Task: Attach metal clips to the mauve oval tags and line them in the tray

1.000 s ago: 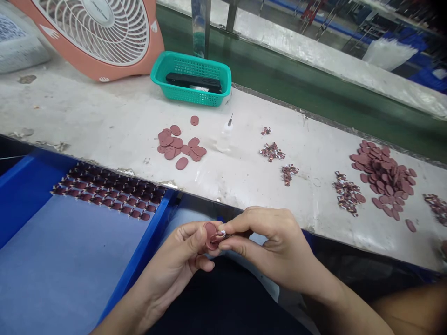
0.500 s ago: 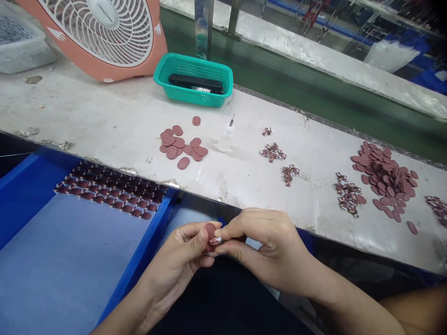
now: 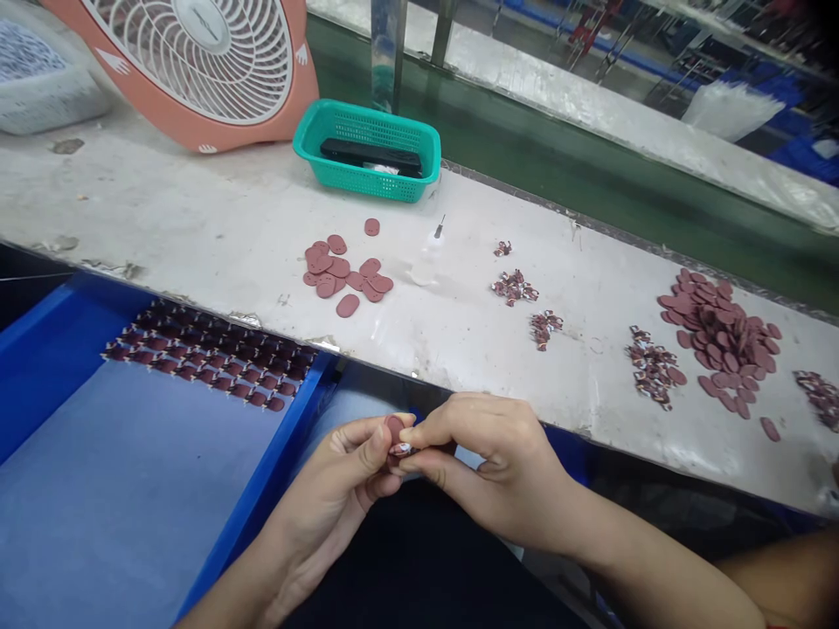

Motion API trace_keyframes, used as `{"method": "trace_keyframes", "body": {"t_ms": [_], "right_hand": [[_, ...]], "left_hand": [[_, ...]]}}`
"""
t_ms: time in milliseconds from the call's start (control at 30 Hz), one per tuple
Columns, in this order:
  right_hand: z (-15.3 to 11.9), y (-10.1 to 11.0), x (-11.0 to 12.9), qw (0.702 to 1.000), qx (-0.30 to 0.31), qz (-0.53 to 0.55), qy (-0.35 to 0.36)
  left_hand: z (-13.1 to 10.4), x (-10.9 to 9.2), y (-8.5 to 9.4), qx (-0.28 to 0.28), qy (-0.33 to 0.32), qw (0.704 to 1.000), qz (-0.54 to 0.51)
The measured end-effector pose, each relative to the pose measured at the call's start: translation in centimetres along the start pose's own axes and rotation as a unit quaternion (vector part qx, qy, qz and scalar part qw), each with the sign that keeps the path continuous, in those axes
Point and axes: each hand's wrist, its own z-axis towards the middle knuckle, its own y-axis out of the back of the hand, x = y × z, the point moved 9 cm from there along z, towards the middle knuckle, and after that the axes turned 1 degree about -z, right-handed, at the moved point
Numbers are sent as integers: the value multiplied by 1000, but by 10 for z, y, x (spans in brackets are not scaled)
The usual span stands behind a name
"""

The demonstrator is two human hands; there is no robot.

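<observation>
Between thumb and fingers, my left hand (image 3: 347,480) pinches a reddish-brown oval piece (image 3: 394,426) in front of the bench edge. My right hand (image 3: 488,463) is closed on a small white-and-brown part (image 3: 401,449) pressed against the lower end of that oval; fingertips partly hide both. Loose ovals (image 3: 337,267) lie on the bench beyond my hands, with a larger pile of ovals (image 3: 727,336) at the right. Small shiny parts sit in clusters (image 3: 516,286) between them. Rows of joined pieces (image 3: 216,358) lie in the blue drawer at the left.
A coral fan (image 3: 197,144) and a green basket (image 3: 367,181) with dark items stand at the back of the bench (image 3: 163,218). A small bottle with an upright needle (image 3: 433,245) stands mid-bench. The blue drawer's side wall (image 3: 262,498) is beside my left forearm. Another person's arm shows at lower right.
The view has shifted slightly. My right fingertips have moved a little left and down against the held pieces; both hands keep their grip.
</observation>
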Motion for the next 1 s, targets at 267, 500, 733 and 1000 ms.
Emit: {"method": "trace_keyframes", "body": {"t_ms": [267, 500, 733, 1000], "right_hand": [[-1, -5, -5, 1000, -3, 2, -5], [2, -8, -1, 1000, 15, -10, -1], [5, -12, 11, 999, 45, -16, 10], [1, -6, 12, 1000, 17, 5, 3]], "left_hand": [[-2, 2, 1, -23, 4, 999, -23], [-2, 2, 4, 4, 11, 1000, -24], [-4, 6, 2, 88, 24, 996, -18], [-6, 7, 10, 119, 29, 991, -51]]}}
